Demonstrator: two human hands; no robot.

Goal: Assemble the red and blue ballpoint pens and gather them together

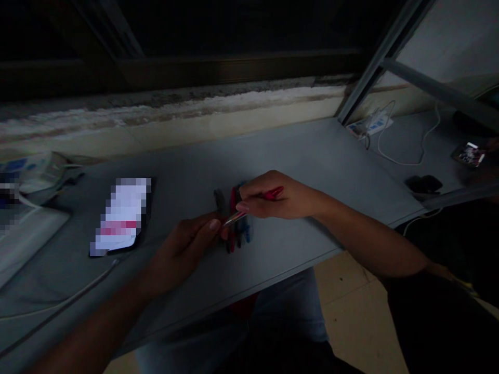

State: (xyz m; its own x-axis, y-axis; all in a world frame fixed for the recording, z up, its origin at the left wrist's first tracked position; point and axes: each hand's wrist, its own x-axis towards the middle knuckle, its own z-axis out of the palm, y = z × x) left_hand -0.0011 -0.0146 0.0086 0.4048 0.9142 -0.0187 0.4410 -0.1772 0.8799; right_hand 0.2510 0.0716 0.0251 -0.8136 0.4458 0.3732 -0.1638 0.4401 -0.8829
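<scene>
My right hand (278, 197) is closed around a red pen (255, 205), tip pointing left and down. My left hand (187, 246) pinches at the pen's tip end with thumb and fingers curled. Both hands hover over a small row of pens (234, 228) lying on the grey desk (312, 171): dark, red and blue ones, side by side. The light is dim, so I cannot tell whether the left fingers hold a cap or the tip itself.
A lit phone (122, 215) lies on the desk to the left, a cable (70, 298) running from it. White boxes (35, 174) stand at far left. At the right are a power strip (370, 124), white cords, a dark object (423, 183) and another phone (470, 154).
</scene>
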